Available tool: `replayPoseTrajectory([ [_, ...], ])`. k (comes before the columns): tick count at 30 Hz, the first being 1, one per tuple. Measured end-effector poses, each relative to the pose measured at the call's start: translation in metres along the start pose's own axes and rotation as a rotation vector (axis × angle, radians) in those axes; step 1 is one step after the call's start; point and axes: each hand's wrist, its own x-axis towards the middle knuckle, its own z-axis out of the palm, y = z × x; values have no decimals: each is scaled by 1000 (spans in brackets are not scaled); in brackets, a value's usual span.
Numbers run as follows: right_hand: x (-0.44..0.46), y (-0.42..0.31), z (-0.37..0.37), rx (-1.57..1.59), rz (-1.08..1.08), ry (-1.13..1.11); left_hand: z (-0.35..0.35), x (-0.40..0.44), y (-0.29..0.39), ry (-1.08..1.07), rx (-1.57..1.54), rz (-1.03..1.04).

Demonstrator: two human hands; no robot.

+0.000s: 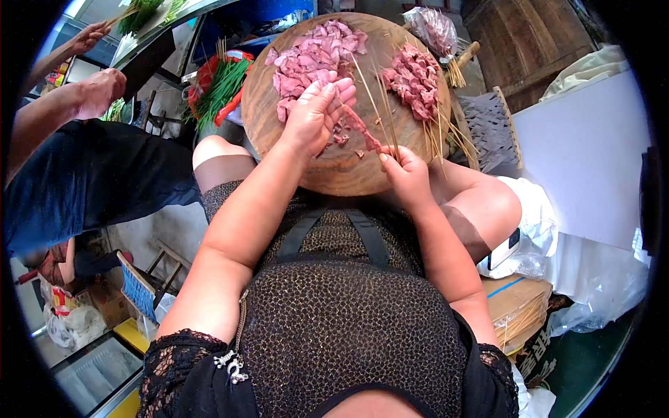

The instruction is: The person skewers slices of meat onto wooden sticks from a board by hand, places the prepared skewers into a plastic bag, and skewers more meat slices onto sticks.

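Note:
A round wooden board (341, 171) bears a pile of raw meat pieces (317, 52) at its upper left and a heap of skewered meat (412, 80) at its right, with stick ends pointing down. My left hand (317, 115) is over the board, palm up, its fingers against the upper end of a meat strip (361, 129). My right hand (406, 174) pinches the strip's lower end and holds several thin bamboo sticks (387, 115) that point up and away. Small meat scraps lie below the pile.
Green vegetables (221, 87) in a red bag stand left of the board. A bagged bundle of skewers (432, 31) lies at the upper right. A co-worker's hands (97, 90) are at the upper left. A box of sticks (519, 306) sits at the lower right.

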Motion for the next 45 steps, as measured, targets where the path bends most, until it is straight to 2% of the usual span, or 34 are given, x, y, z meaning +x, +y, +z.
replayPoseTrajectory([
  [4,1,0,-2,31,1,-7,-6,9,10,-70,58,52],
  [10,3,3,-2,70,37,-5,-7,13,21,-5,52,-26],
  [19,7,8,1,17,-39,10,1,7,3,142,-4,32],
  [23,10,11,1,-11,-62,18,3,4,-5,160,-17,19],
  [28,11,12,2,6,-74,14,4,2,-11,106,117,-46],
  [34,8,-4,3,120,49,-36,5,-2,-14,108,198,-59],
  [35,5,-12,2,135,130,-75,4,0,-11,107,198,-57],
  [37,2,-17,1,149,210,-116,-3,8,0,151,112,42],
  [40,3,-12,-1,140,222,-191,-2,17,6,95,11,35],
  [45,5,-4,12,144,110,-145,8,24,-13,154,-71,120],
])
